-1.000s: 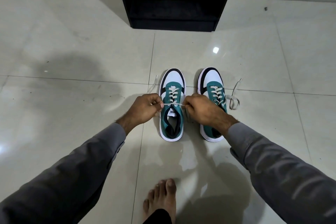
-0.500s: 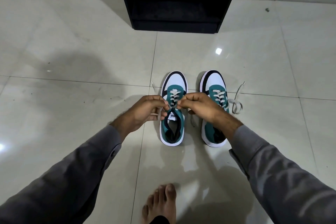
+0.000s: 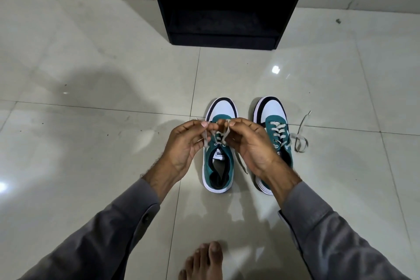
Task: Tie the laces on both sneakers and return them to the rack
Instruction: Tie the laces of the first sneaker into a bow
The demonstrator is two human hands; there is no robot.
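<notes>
Where the fingertips of both hands meet, pinched on the lace ends [image 3: 218, 137] of the left sneaker [image 3: 219, 157]; left hand [image 3: 185, 143] closed on one strand, right hand [image 3: 250, 143] closed on the other, thumbs nearly touching above the tongue; strands running down from the pinch to the top eyelets directly beneath; whether a loop or a knot is formed there, cannot tell. Just below the grip, the open collar and white tongue label of that sneaker, toe pointing away; just right of the grip, partly under the right wrist, the right sneaker [image 3: 273, 125], standing beside its mate without touching; farther right of it, its loose lace [image 3: 301, 136] trailing untied across the tiled floor [image 3: 91, 143]. Well beyond the grip, past both toes, the black rack [image 3: 227, 2], both sneakers outside it. Nearer than the grip, grey sleeves [image 3: 102, 241] and a bare foot [image 3: 202, 261] at the bottom edge.
</notes>
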